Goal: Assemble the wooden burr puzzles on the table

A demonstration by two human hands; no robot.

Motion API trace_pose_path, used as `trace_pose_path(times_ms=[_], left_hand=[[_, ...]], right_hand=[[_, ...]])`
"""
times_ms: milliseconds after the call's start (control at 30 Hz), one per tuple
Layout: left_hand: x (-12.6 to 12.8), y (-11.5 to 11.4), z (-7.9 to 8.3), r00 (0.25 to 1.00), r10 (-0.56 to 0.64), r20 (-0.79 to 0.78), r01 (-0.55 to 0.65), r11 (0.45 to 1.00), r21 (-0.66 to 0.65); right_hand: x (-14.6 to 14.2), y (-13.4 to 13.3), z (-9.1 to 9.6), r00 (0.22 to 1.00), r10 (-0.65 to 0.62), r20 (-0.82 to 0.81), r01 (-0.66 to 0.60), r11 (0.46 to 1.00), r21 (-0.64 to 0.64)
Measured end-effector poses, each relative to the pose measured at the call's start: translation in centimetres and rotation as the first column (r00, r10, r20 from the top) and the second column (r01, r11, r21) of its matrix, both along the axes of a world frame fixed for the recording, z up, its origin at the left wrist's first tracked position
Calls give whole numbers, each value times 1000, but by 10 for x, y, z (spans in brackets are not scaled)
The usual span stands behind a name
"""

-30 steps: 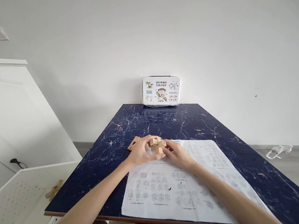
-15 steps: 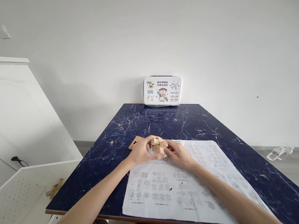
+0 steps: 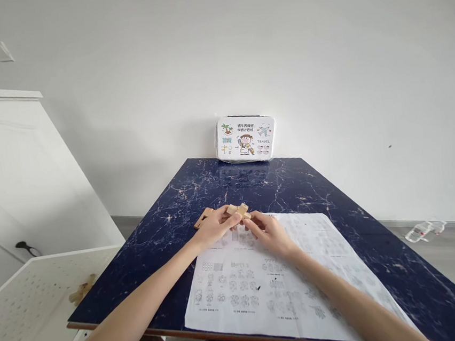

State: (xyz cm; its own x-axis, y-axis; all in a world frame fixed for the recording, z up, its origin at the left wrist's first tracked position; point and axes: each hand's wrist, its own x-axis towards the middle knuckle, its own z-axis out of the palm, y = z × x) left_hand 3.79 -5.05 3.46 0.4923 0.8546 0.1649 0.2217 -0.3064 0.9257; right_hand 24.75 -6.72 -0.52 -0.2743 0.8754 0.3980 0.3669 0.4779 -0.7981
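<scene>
Pale interlocking blocks of a wooden burr puzzle (image 3: 242, 208) are pinched between both hands, over the upper left part of a printed sheet. My left hand (image 3: 216, 227) grips the puzzle from the left, its thumb pressed on the near side. From the right, the thumb and fingers of my right hand (image 3: 269, 232) close on it too. Some of the puzzle is hidden behind the fingers. Beneath lies the white instruction sheet (image 3: 260, 306) with rows of line drawings. Just beyond my left hand, a flat brown wooden piece with cut-outs (image 3: 203, 218) rests on the table.
The dark blue marbled table (image 3: 166, 198) carries a white cartoon-printed case (image 3: 246, 138) standing at its far edge against the wall. Left of the table is a white perforated bin (image 3: 18, 298) with wooden pieces (image 3: 82, 290) in it. A white cabinet (image 3: 21, 158) stands behind.
The wooden puzzle has been turned and tilted in my hands, and now sits slightly higher. My left thumb has moved up onto its near side, close to my right thumb.
</scene>
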Motion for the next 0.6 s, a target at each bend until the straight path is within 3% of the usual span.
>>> trace_pose_path(times_ms=[267, 433, 600], left_hand=[[3, 2, -6, 983, -39, 178, 79, 972, -222], [8, 0, -6, 949, -79, 304, 174, 938, -300], [11, -3, -4, 940, -88, 329, 203, 921, -333]], right_hand=[[-6, -6, -2, 996, -85, -24, 89, 966, 243], [-7, -8, -1, 993, -119, -8, 116, 944, 309], [-9, -10, 0, 985, -166, 45, 138, 919, 369]])
